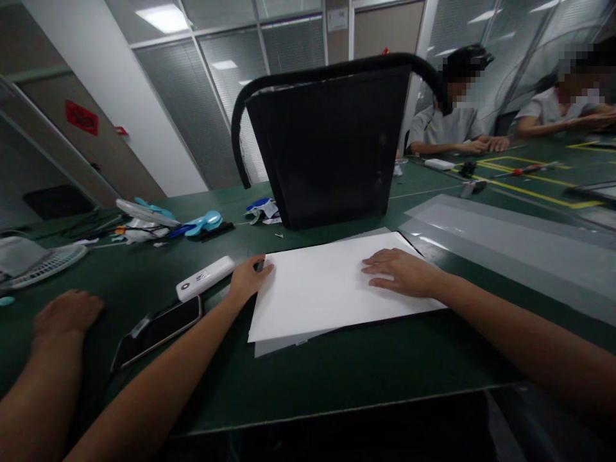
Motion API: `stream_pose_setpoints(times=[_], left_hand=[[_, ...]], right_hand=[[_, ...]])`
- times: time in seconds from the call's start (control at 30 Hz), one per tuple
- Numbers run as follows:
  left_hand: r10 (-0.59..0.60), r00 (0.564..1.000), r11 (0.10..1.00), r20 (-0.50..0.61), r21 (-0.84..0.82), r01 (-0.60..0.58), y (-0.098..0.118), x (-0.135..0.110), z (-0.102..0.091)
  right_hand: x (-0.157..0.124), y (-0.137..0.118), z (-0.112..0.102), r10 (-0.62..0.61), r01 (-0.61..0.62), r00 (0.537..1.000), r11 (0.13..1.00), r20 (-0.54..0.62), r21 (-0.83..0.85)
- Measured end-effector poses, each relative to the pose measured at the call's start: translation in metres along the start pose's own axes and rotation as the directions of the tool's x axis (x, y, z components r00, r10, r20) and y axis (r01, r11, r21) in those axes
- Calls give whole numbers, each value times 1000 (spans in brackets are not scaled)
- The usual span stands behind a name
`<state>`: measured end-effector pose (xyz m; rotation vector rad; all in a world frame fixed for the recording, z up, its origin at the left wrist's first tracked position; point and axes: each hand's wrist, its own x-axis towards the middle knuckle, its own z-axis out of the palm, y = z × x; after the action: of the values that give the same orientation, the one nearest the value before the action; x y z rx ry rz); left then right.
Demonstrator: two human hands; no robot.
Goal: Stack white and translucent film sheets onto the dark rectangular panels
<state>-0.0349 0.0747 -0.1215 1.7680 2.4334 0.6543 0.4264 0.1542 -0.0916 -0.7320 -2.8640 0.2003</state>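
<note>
A stack of white sheets (327, 289) lies on the dark green table (337, 378) in front of me. My left hand (248, 279) is at the stack's far left corner, with its fingers curled onto the edge. My right hand (404, 273) lies flat on the right part of the top sheet, fingers stretched out. A second sheet sticks out a little under the stack's near left corner.
A black bag (332, 147) with an arched handle stands behind the sheets. A white oblong device (205, 277) and a phone (158, 330) lie to the left. Another person's hand (67, 311) rests at far left. Grey translucent sheets (510, 247) lie at right; two people sit at back right.
</note>
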Motion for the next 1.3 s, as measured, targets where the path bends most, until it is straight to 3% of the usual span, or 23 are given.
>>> stream_pose_setpoints(times=[0.27,0.6,1.0,1.3], left_hand=[[-69,997,998,-36,-12,68,5,-1,-3],[-49,998,998,-30,25,50,5,-2,-2],[11,1000,998,-1,57,-11,3,-2,0],[-73,997,996,-8,49,73,3,1,-4]], right_hand=[[0,-11,-11,-92,92,996,994,-6,60],[-2,-1,-11,109,-109,994,994,-6,-4],[-1,-11,-13,28,-27,999,999,15,-40],[-2,-3,-12,-34,34,999,999,-2,7]])
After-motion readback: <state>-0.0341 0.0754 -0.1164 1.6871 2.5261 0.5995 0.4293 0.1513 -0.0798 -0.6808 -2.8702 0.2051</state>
